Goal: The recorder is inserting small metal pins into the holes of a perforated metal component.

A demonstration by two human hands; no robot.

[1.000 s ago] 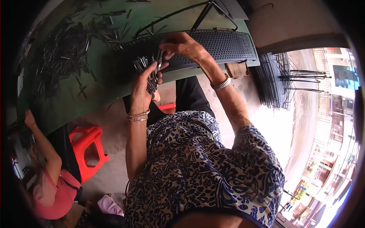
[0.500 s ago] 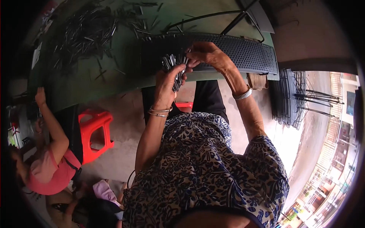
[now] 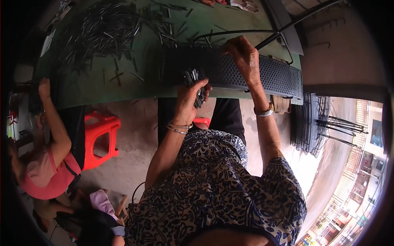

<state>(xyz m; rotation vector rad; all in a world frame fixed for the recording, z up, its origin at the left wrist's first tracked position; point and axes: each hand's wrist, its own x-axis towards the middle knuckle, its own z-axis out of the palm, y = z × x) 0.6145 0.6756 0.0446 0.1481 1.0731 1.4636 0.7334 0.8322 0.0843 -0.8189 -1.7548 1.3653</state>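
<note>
My left fingers (image 3: 201,83) clasp dark strips (image 3: 191,76). My right fingers (image 3: 235,46) bent over perforated panel (image 3: 283,78); cannot tell their grip.

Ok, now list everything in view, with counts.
Held strips: bunch, uncounted, dark, in left hand
Loose strips: many, dark, table's left
Table: one, green, top of picture
Panel: one, dark mesh, table's near edge
Rods: several, black, beyond panel
Bundle: one, brown, by panel's right end
Racks: several, dark, right of table
Stool: one clear, red, left floor
Cloth: one, purple, lower left
Co-worker: one, pink clothing, far left
Bracelets: two, silver, left wrist
Left hand: one, bare, at table edge
Right hand: one, bare, over panel
</note>
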